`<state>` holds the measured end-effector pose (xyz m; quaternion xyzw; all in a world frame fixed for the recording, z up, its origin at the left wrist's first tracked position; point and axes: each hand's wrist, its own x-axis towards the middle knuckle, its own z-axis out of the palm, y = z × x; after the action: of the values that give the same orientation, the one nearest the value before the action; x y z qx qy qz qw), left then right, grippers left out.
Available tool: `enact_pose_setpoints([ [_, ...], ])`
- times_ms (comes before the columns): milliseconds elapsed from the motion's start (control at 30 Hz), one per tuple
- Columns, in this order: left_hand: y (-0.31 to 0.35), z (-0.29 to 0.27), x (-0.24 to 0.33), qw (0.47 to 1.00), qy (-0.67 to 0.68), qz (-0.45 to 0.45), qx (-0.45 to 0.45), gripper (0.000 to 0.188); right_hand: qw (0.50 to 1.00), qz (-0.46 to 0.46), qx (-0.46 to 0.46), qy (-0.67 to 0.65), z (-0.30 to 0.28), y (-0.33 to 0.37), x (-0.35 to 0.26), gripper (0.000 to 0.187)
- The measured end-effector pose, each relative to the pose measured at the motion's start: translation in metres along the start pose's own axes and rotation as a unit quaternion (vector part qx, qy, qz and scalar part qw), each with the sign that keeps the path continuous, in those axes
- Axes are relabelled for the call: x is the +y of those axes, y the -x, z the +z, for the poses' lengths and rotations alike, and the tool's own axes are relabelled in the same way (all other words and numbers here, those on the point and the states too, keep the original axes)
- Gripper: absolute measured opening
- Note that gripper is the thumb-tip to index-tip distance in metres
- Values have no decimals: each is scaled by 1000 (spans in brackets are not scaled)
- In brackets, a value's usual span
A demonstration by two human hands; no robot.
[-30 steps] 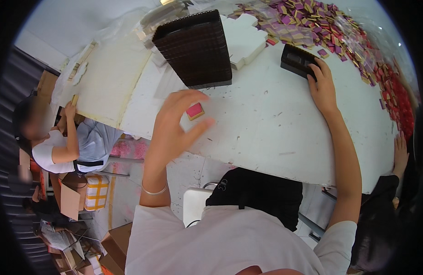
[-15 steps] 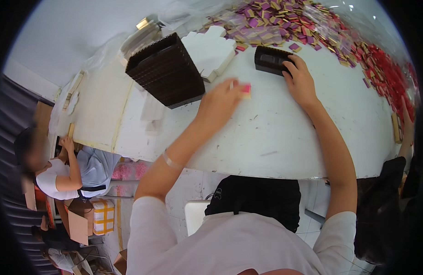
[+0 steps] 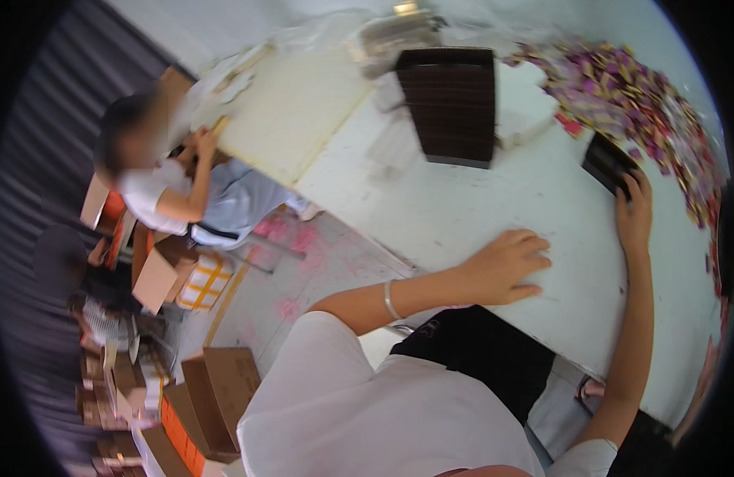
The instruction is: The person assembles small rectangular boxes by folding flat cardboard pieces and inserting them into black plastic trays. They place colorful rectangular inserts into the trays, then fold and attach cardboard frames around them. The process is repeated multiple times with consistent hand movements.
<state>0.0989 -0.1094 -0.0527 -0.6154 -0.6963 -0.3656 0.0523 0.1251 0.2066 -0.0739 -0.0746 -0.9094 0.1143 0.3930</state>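
Observation:
My left hand (image 3: 506, 266) is over the white table (image 3: 454, 215) near its front edge, fingers spread, with nothing visible in it. On the right, my right hand (image 3: 636, 211) grips the near end of a small dark plastic tray (image 3: 605, 161), fingers over its rim. What lies inside this tray is too blurred to make out. A tall stack of dark brown trays (image 3: 450, 107) stands beyond my left hand. Against its right side lie white scalloped-edge boards (image 3: 522, 99).
Small wrapped purple, gold and red pieces (image 3: 621, 87) are heaped along the far right. Clear plastic packs (image 3: 395, 143) lie left of the stack. A seated co-worker (image 3: 164, 183) works at the table's left end. Open cardboard boxes (image 3: 216, 397) stand on the floor.
The view has swung left, shifting the scene rightward. My left hand, earlier holding a small pink-and-gold piece near the tray stack, is now empty and closer to the front edge. My right hand stays on the tray.

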Motion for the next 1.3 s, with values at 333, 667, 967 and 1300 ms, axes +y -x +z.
enact_pose_setpoints([
  [333,5,9,-3,998,43,-55,12,28,999,-13,-29,14,14,-2,8,29],
  [667,8,10,-2,998,16,-49,31,22,1000,-20,-13,-1,9,-2,-8,26],
  [967,0,7,-1,998,16,-47,29,20,999,1,9,-34,1,-3,-18,28],
  [1300,20,-40,-11,935,-82,-4,346,7,999,-3,20,-25,-6,-3,-22,24],
])
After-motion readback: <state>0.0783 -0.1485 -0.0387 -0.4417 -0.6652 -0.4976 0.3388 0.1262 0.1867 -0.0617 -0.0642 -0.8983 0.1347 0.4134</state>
